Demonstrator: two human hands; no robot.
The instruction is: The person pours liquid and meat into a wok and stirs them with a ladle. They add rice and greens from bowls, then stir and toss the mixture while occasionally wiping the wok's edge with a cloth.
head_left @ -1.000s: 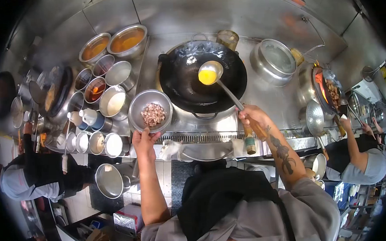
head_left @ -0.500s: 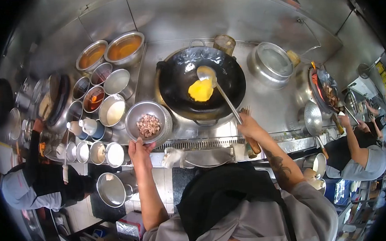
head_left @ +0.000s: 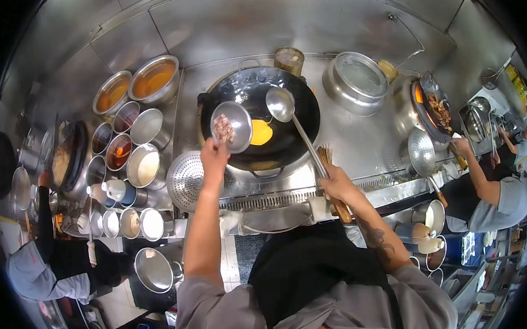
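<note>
Left hand [head_left: 214,157] grips a bowl [head_left: 231,126] of meat, tipped over the wok [head_left: 260,124] at its 9 o'clock rim. Egg [head_left: 261,132] lies mid-wok. Right hand [head_left: 336,186] clasps the ladle [head_left: 280,103]. Adding meat; stirring likely follows.

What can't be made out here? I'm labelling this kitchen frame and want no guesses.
Head view, all of it:
- Left hand: fingers hidden behind the tilted metal bowl.
- Bowl's chopped bits: too small to identify.
- Ladle handle end: covered by the right hand.
- Seasoning pots: contents too small, fisheye-warped.
- Wok burner: hidden beneath it.
</note>
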